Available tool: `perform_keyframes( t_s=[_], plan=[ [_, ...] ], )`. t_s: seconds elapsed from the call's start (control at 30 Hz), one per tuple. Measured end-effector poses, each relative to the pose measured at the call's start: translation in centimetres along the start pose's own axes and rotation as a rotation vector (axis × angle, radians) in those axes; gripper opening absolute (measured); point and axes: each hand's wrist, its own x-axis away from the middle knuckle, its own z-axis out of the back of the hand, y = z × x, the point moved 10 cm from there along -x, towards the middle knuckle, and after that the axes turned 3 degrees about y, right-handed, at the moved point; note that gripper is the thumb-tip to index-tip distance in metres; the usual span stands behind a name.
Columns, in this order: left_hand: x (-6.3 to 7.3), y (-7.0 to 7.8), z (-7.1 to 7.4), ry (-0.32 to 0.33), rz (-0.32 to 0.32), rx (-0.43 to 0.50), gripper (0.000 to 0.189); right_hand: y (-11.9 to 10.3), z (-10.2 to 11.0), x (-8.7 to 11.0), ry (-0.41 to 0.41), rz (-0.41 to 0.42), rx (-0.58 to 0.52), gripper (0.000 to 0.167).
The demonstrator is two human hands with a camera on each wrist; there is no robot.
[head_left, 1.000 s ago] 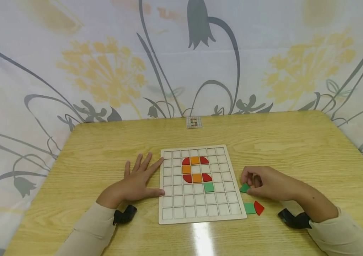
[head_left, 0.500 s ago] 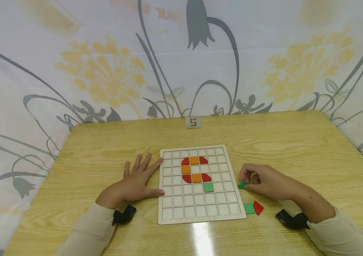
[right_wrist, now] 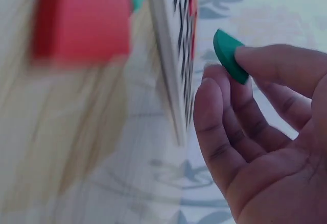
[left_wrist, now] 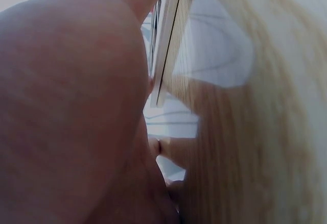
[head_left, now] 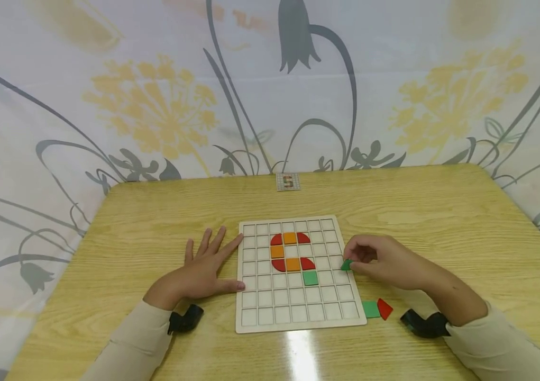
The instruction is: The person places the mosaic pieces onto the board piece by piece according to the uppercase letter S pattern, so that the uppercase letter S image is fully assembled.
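Observation:
A square wooden grid board (head_left: 260, 299) lies on the table. In its cells sit red quarter-round tiles (head_left: 278, 265), orange square tiles (head_left: 293, 264) and one green square tile (head_left: 310, 278). My left hand (head_left: 203, 272) lies with spread fingers at the board's left edge, fingertip and thumb right at the rim. My right hand (head_left: 376, 262) pinches a green quarter-round tile (right_wrist: 228, 55) between thumb and fingers, over the board's right edge. In the right wrist view the tile is held tilted, above the level of the board.
Right of the board's lower corner lie a loose green square tile (head_left: 371, 309) and a red quarter-round tile (head_left: 385, 309). A small pattern card (head_left: 288, 182) with an S figure lies at the table's back edge, before a flower-printed cloth (head_left: 250, 95).
My right hand has picked the green quarter-round tile up from the table and carried it left and away from me, to over the board's right edge. The left hand stays put.

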Motion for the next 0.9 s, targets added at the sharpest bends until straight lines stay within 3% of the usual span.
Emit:
perform_keyframes(
  t_s=[0.5,0.9],
  plan=[
    [0.0,0.3,0.2,0.0,-0.006,-0.01,0.1,-3.5,-2.8,-1.5,-0.021,0.035,-0.054,0.013],
    [-0.1,0.2,0.1,-0.005,-0.004,-0.014,0.1,-4.0,-4.8,-1.4,-0.034,0.046,-0.025,0.013]
  ],
)
